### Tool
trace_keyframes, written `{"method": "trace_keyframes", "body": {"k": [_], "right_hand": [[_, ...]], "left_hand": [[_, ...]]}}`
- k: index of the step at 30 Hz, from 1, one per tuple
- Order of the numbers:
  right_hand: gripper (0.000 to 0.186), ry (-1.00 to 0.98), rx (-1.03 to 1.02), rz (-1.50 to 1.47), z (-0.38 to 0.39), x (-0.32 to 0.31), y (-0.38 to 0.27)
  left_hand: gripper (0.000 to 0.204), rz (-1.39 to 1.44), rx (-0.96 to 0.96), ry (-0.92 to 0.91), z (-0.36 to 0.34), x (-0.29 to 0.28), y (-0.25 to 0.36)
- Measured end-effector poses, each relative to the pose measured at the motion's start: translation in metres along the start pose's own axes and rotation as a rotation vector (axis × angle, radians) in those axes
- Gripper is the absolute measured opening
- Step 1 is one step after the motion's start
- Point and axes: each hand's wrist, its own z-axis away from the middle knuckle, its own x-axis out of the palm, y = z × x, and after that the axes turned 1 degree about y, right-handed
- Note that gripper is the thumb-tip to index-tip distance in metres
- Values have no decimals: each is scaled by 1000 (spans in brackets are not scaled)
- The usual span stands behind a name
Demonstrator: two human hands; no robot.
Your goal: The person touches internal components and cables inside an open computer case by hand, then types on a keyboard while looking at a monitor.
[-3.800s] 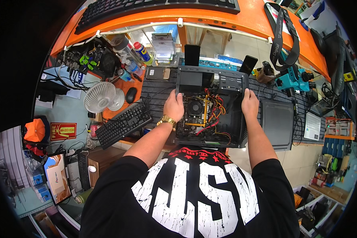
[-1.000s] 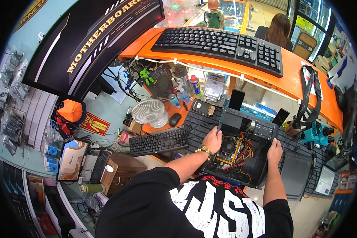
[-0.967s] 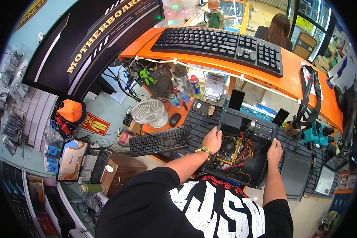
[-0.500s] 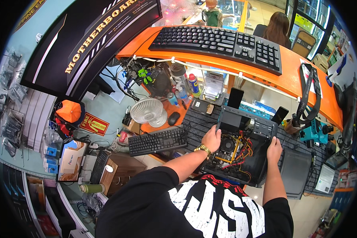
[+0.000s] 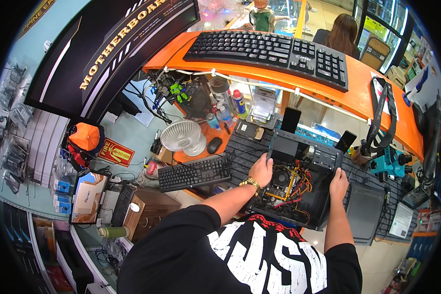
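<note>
Cluttered tabletop [image 5: 240, 147]: an open PC case [image 5: 299, 188] is steadied at nine by the left hand [image 5: 261, 170], at three by the right hand [image 5: 338, 182], fingers wrapped on its walls.

orange counter [image 5: 377, 105], pale blue-green walls [image 5: 29, 63]

I see a black computer case [image 5: 299, 188] with red and yellow wires [image 5: 304, 182] inside, a gold watch [image 5: 253, 183], a black keyboard [image 5: 193, 172], a white fan [image 5: 182, 136], an orange counter [image 5: 362, 95], and my black shirt [image 5: 240, 255] with white lettering.
</note>
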Motion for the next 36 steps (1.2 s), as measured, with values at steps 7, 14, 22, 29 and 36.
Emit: {"method": "trace_keyframes", "body": {"k": [7, 14, 22, 29, 36], "right_hand": [[52, -16, 15, 5, -1, -1, 0], [53, -7, 13, 0, -2, 0, 5], [55, 3, -3, 3, 2, -6, -8], [53, -9, 42, 47, 3, -10, -11], [54, -13, 31, 44, 1, -8, -8]], "left_hand": [[41, -6, 6, 23, 0, 4, -4], [45, 3, -14, -10, -1, 2, -1], [48, -47, -12, -3, -4, 5, -8], [44, -9, 21, -2, -5, 9, -10], [43, -15, 13, 6, -1, 8, -8]]}}
